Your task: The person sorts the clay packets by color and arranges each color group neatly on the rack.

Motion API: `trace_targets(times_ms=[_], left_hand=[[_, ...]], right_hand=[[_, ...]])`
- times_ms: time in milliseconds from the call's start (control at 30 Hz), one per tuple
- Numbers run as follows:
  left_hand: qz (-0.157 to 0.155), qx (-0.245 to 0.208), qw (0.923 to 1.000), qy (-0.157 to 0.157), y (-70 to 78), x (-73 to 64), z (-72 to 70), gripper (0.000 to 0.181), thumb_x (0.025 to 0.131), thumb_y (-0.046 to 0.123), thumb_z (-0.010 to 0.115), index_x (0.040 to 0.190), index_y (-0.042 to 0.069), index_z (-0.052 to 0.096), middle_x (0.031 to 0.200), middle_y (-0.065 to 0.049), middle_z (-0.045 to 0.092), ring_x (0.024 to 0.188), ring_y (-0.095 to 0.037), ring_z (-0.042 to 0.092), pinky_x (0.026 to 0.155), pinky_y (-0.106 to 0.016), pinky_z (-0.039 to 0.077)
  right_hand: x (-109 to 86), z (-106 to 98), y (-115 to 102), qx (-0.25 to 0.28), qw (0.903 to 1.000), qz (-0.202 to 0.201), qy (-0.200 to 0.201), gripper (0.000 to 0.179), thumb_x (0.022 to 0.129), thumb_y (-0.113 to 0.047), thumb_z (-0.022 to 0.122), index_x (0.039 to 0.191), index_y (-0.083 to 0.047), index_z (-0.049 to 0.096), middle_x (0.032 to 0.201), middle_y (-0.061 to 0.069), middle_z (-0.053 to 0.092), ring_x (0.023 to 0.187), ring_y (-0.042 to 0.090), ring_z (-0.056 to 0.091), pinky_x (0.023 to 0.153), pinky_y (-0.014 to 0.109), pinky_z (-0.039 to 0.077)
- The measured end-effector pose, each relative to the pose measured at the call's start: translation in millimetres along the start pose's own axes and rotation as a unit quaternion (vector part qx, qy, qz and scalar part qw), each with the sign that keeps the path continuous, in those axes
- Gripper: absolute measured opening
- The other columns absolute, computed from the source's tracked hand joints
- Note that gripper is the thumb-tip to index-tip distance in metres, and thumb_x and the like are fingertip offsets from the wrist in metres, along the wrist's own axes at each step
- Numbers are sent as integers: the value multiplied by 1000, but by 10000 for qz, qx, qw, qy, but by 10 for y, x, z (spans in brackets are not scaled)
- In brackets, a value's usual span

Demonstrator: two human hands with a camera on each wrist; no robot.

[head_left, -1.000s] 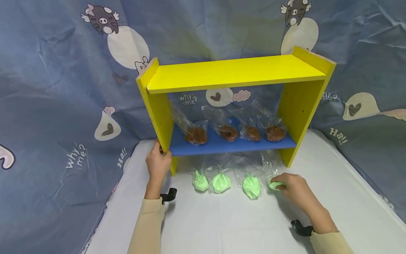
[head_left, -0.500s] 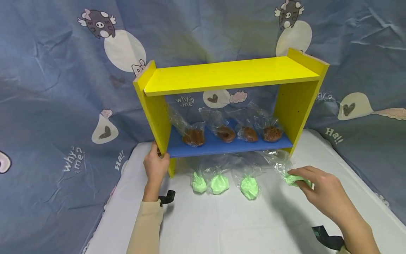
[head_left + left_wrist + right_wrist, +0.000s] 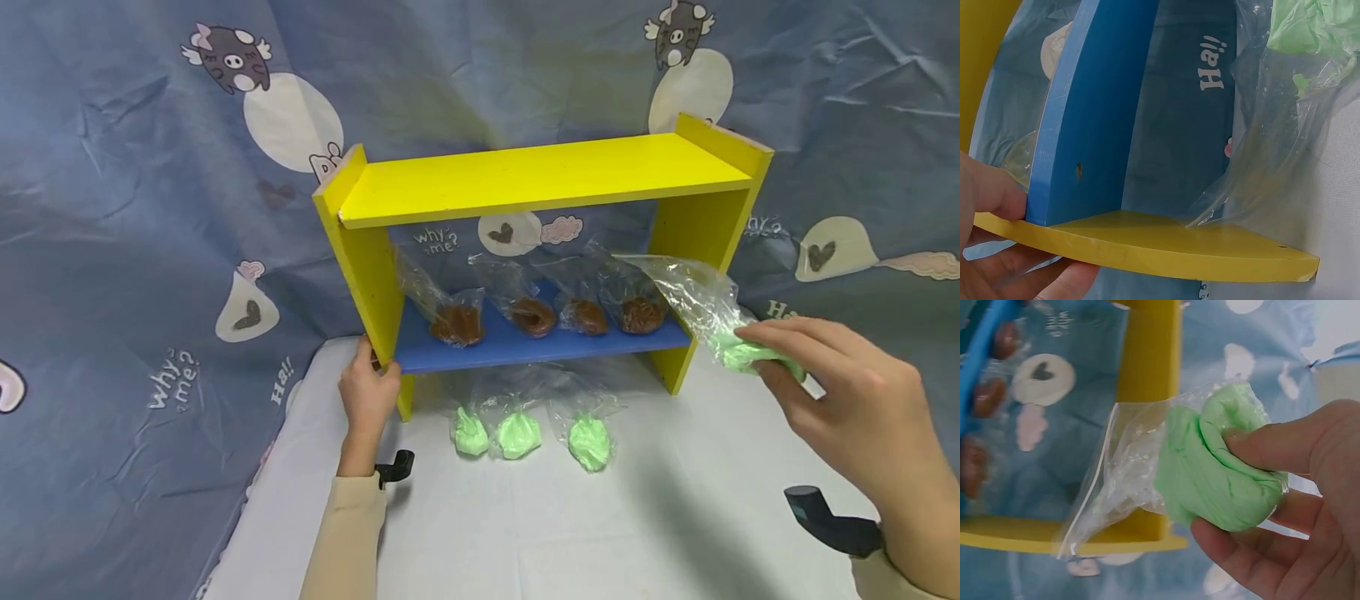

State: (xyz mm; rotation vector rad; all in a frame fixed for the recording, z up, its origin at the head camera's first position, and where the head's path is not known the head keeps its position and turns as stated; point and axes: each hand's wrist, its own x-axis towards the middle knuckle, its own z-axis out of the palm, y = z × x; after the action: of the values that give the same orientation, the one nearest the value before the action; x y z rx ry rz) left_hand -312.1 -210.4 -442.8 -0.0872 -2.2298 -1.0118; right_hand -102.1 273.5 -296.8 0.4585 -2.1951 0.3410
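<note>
My right hand [image 3: 855, 400] pinches a clear plastic bag of light green clay [image 3: 1210, 469] between thumb and fingers, raised off the table at the right end of the shelf. The bag's loose end points left toward the shelf. My left hand [image 3: 369, 385] grips the lower left side panel of the yellow and blue shelf [image 3: 540, 175]; in the left wrist view the thumb lies by the blue board [image 3: 1085, 125] and the fingers go under the yellow panel [image 3: 1166, 250]. Several bags of brown clay [image 3: 457, 323] sit along the blue board.
On the white table [image 3: 585, 542], under the blue board's front edge, lie three more bags of green clay [image 3: 519, 435]. A blue printed cloth [image 3: 135, 250] hangs behind and at both sides. The shelf's right panel [image 3: 708, 221] stands close to the raised bag.
My right hand has lifted the fourth green bag off the table, moving up and to the right. The left hand stays on the shelf's side panel.
</note>
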Motion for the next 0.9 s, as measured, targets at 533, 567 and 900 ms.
trace_targets(times_ms=[533, 567, 900], left_hand=[[-12, -20, 10000, -4, -7, -4, -11, 36, 88, 9, 70, 122, 7, 61, 109, -17, 71, 95, -37, 71, 82, -54, 57], [-20, -29, 10000, -2, -8, -7, -12, 35, 88, 9, 70, 122, 7, 61, 109, -17, 71, 95, -37, 71, 82, -53, 57], [-50, 3, 10000, -1, -2, 5, -13, 36, 87, 10, 70, 122, 7, 61, 110, -17, 71, 95, -36, 71, 81, -52, 58]], right_hand=[[1221, -322, -6, -48, 9906, -309, 1329, 32, 95, -2, 67, 126, -6, 71, 124, 17, 68, 106, 40, 64, 101, 13, 39], [1295, -309, 4, -156, 9910, -365, 1281, 31, 96, -3, 67, 127, -6, 70, 124, 17, 68, 106, 41, 64, 101, 14, 38], [1787, 190, 381, -370, 9980, 491, 125, 34, 99, -3, 60, 132, -8, 68, 127, 21, 64, 107, 42, 57, 96, 52, 51]])
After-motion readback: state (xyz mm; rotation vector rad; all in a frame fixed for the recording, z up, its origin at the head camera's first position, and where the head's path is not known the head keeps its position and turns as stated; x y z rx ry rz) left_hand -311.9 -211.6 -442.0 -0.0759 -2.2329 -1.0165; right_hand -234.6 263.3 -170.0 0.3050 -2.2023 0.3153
